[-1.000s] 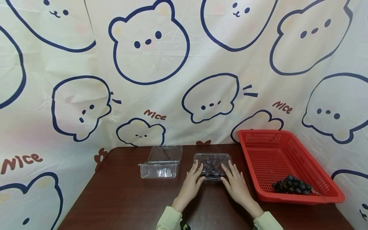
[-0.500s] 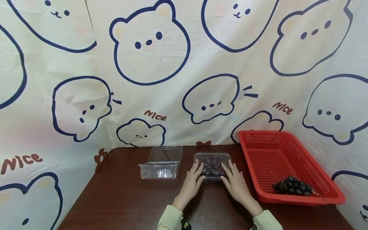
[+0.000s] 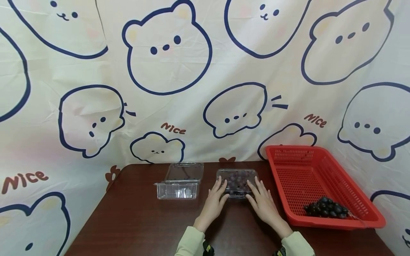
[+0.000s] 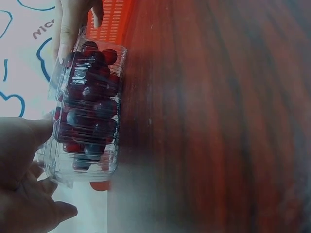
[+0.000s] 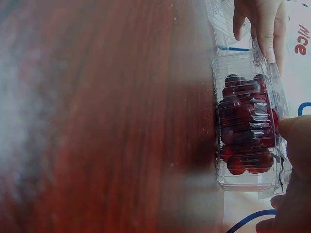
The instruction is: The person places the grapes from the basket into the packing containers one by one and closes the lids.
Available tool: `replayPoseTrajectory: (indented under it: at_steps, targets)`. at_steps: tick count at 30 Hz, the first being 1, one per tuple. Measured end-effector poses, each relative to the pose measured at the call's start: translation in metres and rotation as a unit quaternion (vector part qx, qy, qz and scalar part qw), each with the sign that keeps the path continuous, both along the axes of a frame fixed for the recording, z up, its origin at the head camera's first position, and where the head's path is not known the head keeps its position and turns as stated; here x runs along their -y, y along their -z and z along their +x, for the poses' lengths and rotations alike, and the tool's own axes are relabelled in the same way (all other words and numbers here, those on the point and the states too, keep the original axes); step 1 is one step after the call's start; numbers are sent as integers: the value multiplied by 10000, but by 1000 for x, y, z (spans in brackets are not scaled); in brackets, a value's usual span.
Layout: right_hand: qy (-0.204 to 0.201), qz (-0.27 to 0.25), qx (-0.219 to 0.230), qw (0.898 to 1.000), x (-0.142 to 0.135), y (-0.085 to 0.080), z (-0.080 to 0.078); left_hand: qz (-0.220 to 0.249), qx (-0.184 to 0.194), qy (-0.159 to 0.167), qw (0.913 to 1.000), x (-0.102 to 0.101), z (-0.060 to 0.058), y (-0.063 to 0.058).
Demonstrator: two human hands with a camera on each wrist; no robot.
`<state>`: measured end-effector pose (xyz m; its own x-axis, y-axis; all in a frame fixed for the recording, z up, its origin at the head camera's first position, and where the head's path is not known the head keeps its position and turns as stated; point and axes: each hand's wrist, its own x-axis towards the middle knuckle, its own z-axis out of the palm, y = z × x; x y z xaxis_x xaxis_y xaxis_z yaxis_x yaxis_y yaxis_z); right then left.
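Note:
A lidded clear plastic clamshell box (image 3: 237, 195) stands near the back of the table, holding dark red grapes (image 4: 90, 107). My left hand (image 3: 212, 203) rests on its left side, fingers straight along the lid's edge and thumb toward the front. On the other side my right hand (image 3: 265, 206) lies the same way, fingertips on the lid. In the right wrist view, the right thumb is right at the lid's rim, beside the grapes (image 5: 245, 121). Neither hand is curled round the box.
To the left stands another clear clamshell box (image 3: 177, 191) with its lid raised. A red perforated basket (image 3: 301, 177) on the right holds a bunch of dark grapes (image 3: 326, 207). Behind the brown table (image 3: 144, 220) hangs a bear-print cloth (image 3: 192, 113).
The grape-filled box has shifted slightly away from me, toward the back cloth. Both hands stay on it in nearly the same pose.

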<state>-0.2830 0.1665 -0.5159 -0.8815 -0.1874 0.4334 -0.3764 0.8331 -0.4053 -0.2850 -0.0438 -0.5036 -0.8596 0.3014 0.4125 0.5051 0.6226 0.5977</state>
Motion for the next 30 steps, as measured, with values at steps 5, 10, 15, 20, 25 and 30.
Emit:
replayPoseTrajectory:
  at_steps: [5, 10, 15, 20, 25, 30]
  targets:
    - [-36, 32, 157, 9999, -1, -1, -3, -13, 30, -34, 10000, -1, -2, 1]
    - [-58, -34, 146, 9999, -3, -1, -5, 7, 62, -9, 10000, -2, -3, 1]
    - [-110, -54, 144, 9998, -5, 0, -9, 16, 55, -45, 10000, -3, -6, 2]
    - [-99, -90, 206, 9997, -7, 0, -13, 25, 17, -54, 10000, -6, -8, 1]
    - [-104, -151, 222, 9996, -8, 0, -16, 24, 107, -17, 9999, -7, -8, 0]
    - [-158, -228, 259, 9993, -8, 0, -17, 35, 142, -31, 9999, -8, -10, 0]
